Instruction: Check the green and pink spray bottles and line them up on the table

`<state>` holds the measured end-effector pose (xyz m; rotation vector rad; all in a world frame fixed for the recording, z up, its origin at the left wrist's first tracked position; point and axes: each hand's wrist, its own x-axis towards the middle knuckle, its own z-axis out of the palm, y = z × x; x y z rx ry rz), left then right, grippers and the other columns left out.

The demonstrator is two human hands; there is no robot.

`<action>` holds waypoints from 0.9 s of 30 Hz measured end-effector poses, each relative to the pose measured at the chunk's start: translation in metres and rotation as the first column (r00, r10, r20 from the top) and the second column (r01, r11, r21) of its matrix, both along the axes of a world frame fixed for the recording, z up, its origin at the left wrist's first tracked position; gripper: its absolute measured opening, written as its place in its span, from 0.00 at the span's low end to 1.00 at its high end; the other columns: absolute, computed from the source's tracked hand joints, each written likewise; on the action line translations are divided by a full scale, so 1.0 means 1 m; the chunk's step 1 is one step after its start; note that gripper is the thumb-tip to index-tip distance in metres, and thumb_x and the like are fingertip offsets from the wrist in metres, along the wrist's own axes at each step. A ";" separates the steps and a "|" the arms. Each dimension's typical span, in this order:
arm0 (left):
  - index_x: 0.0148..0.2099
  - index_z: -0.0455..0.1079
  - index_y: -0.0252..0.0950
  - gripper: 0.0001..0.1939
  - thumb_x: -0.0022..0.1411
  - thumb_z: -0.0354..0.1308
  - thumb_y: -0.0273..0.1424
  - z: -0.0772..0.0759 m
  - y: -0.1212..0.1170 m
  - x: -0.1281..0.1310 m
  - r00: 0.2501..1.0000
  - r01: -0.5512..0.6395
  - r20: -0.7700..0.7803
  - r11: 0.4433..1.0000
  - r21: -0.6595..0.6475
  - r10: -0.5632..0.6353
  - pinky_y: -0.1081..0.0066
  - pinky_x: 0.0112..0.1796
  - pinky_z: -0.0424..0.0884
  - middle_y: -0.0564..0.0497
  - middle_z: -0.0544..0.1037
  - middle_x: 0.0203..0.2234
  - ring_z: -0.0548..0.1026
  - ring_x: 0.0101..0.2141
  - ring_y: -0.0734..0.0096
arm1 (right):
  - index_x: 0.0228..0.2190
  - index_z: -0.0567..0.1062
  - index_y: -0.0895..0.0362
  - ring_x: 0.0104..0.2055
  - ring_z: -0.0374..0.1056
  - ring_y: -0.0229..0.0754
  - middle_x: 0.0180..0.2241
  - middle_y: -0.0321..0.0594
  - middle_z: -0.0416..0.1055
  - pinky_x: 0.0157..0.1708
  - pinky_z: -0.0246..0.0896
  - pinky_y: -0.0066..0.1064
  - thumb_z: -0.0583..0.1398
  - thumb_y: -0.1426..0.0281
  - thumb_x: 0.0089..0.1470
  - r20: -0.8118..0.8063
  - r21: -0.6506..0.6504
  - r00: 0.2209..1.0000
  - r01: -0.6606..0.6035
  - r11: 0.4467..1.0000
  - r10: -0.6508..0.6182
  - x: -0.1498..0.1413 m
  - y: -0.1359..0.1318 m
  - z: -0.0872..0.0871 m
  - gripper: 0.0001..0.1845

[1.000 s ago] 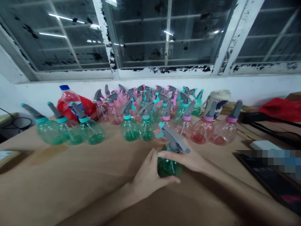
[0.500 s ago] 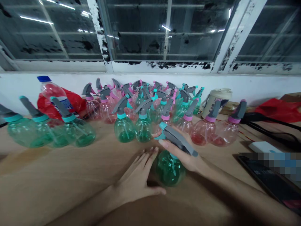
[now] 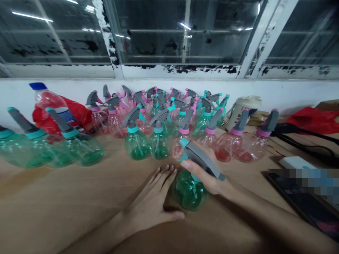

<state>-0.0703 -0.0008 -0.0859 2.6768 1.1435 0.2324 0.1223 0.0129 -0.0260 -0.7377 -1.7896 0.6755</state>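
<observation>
A round, clear green spray bottle point(image 3: 189, 192) with a grey and teal trigger head stands in front of me, its nozzle pointing up and to the left. My right hand point(image 3: 205, 167) is wrapped around its neck and trigger head; some of the fingers are hidden behind it. My left hand point(image 3: 155, 199) rests palm down on the wooden table point(image 3: 87, 208), just left of the bottle, fingers stretched and thumb apart, holding nothing. Beyond the hands, two green spray bottles point(image 3: 137, 144) stand side by side, with pink spray bottles point(image 3: 229, 146) to their right.
At the left are several green spray bottles point(image 3: 86, 150), a blue-capped bottle point(image 3: 49, 100) and a red bag point(image 3: 76, 109). Many more sprayers crowd the wall. On the right lie a phone point(image 3: 296, 201), a white box point(image 3: 295, 162) and black straps point(image 3: 304, 137); a pale cup point(image 3: 243, 109) stands behind.
The view has shifted slightly, so the left-hand bottles sit further left in the picture. Both hands keep nearly the same pose, the right still around the green spray bottle.
</observation>
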 end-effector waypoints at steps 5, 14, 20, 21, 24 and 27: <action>0.66 0.46 0.30 0.48 0.54 0.56 0.55 0.000 0.000 -0.001 1.000 0.018 -0.013 1.000 0.013 -0.018 0.47 0.59 0.51 0.34 0.54 0.63 0.50 0.63 0.47 | 0.38 0.74 0.54 0.37 0.71 0.43 0.35 0.38 0.75 0.38 0.65 0.37 0.60 0.60 0.53 -0.038 -0.053 0.999 -0.022 0.998 0.020 0.001 -0.001 -0.002 0.13; 0.67 0.45 0.32 0.47 0.55 0.54 0.55 -0.007 0.002 -0.005 0.998 0.056 0.030 0.998 0.013 -0.056 0.44 0.58 0.52 0.35 0.52 0.64 0.48 0.63 0.46 | 0.41 0.75 0.53 0.42 0.73 0.45 0.42 0.40 0.76 0.43 0.68 0.39 0.61 0.62 0.52 -0.044 -0.147 0.999 -0.033 0.989 0.027 -0.002 -0.005 -0.003 0.14; 0.66 0.48 0.31 0.47 0.55 0.53 0.57 -0.004 0.001 -0.004 0.999 0.047 0.020 0.999 -0.012 -0.047 0.45 0.59 0.51 0.35 0.53 0.64 0.49 0.63 0.45 | 0.44 0.75 0.53 0.32 0.73 0.42 0.37 0.39 0.77 0.42 0.68 0.40 0.61 0.59 0.52 -0.018 -0.211 1.000 -0.026 0.977 0.022 -0.001 -0.001 -0.007 0.18; 0.66 0.48 0.31 0.47 0.55 0.53 0.57 -0.004 0.001 -0.004 0.999 0.047 0.015 0.999 -0.014 -0.047 0.45 0.59 0.50 0.34 0.52 0.64 0.49 0.63 0.45 | 0.44 0.75 0.53 0.31 0.73 0.41 0.36 0.38 0.77 0.43 0.68 0.41 0.61 0.60 0.52 -0.016 -0.235 0.999 -0.035 0.971 0.032 -0.001 -0.001 -0.006 0.18; 0.66 0.48 0.29 0.47 0.56 0.52 0.57 -0.004 0.001 -0.005 0.999 0.046 -0.011 0.999 -0.013 -0.046 0.46 0.59 0.50 0.33 0.51 0.64 0.48 0.63 0.45 | 0.45 0.75 0.54 0.37 0.73 0.43 0.39 0.40 0.77 0.48 0.66 0.42 0.61 0.62 0.52 -0.034 -0.269 0.997 -0.081 0.960 0.075 -0.002 -0.002 -0.003 0.18; 0.65 0.50 0.29 0.46 0.56 0.51 0.57 -0.004 0.001 -0.004 0.999 0.046 -0.021 0.999 -0.006 -0.046 0.47 0.59 0.51 0.33 0.52 0.64 0.49 0.63 0.46 | 0.44 0.75 0.54 0.45 0.72 0.45 0.45 0.40 0.76 0.48 0.66 0.41 0.61 0.64 0.52 -0.071 -0.279 0.992 -0.117 0.953 0.101 -0.003 -0.003 0.000 0.17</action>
